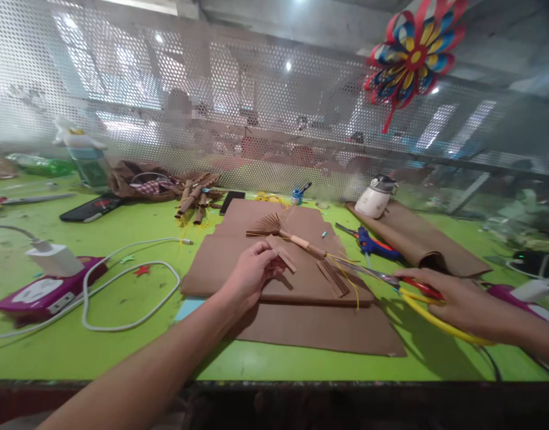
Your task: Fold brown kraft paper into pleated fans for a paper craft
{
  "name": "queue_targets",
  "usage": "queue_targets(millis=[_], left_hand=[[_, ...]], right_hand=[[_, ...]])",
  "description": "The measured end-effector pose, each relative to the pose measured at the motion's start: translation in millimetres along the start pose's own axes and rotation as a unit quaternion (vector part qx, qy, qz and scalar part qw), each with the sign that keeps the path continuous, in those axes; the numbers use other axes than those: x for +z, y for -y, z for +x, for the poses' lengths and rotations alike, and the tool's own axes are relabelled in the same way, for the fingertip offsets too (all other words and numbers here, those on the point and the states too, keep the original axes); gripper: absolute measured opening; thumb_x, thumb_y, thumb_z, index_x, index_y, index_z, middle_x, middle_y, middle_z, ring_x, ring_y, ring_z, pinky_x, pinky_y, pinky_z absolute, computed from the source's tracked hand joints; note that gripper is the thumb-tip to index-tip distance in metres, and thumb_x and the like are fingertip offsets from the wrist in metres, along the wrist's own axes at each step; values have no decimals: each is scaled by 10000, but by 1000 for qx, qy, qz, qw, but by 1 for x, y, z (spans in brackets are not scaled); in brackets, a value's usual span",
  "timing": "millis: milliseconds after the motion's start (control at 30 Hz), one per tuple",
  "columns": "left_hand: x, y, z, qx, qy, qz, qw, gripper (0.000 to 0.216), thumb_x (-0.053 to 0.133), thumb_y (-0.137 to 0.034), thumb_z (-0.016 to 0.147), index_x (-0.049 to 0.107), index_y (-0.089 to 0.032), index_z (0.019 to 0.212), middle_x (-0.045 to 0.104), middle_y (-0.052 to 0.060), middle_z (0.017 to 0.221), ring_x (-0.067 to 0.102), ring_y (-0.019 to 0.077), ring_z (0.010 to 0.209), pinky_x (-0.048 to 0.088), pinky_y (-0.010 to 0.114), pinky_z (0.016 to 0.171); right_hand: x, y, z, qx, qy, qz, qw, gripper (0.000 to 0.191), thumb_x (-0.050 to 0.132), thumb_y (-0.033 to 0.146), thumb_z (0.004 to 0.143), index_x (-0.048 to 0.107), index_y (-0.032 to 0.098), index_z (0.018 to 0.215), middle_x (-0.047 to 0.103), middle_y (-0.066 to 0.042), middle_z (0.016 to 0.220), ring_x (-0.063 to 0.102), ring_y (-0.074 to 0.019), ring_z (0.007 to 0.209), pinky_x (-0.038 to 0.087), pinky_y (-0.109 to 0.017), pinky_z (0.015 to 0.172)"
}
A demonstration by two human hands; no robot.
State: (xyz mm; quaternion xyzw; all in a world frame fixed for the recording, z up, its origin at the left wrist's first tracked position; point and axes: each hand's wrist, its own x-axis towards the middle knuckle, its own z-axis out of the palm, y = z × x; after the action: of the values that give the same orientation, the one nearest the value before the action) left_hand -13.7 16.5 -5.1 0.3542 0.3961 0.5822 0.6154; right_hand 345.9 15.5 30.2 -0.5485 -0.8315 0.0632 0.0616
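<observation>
Folded paper strip (287, 258), brown and small, lies in the grip of the left hand (255, 269) in the head view, over the middle of a stack of brown paper (225, 272) on the green tabletop (135, 361). That hand is closed in a pinch, thumb and fingers on the strip. The right hand (465, 304) is curled around the handles of the scissors (393, 279), whose blades point left and far, just beside the yellow threads (349, 275); how far the blades are parted I cannot tell. Just beyond the left hand lies a pleated paper fan (268, 224) with a rolled stem (317, 251), and a second pleated strip (332, 278) rests to its right.

The step in hand looks like handling the strip with the scissors ready; the next move seems to call for a steady pinch and blades guided clear of the loose threads.

At the far right, a white lidded pot (373, 198) stands on the rolled paper, its contents hidden. A small blue jar (296, 196) at the far middle has a dark-handled tool in it. At far left, a bottle (89, 167) holds greenish liquid, and a brown bag (122, 179) holds checked cloth (153, 186).
</observation>
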Motion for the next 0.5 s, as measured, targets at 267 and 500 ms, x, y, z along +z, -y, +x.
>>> queue_targets(millis=[267, 500], left_hand=[[2, 0, 3, 5, 11, -7, 1000, 139, 632, -147, 722, 497, -151, 690, 640, 43, 663, 631, 134, 615, 486, 222, 566], [1, -11, 0, 49, 9, -45, 998, 81, 599, -125, 763, 529, -121, 724, 651, 57, 704, 639, 122, 651, 515, 220, 628]], right_hand=[[-13, 22, -27, 27, 45, 219, 974, 420, 615, 410, 776, 588, 237, 1158, 671, -81, 1044, 659, -272, 920, 566, -337, 760], [-5, 80, 4, -36, -123, 383, 915, 422, 632, 347, 747, 497, 266, 1138, 637, -68, 1033, 612, -242, 1023, 537, -339, 831]])
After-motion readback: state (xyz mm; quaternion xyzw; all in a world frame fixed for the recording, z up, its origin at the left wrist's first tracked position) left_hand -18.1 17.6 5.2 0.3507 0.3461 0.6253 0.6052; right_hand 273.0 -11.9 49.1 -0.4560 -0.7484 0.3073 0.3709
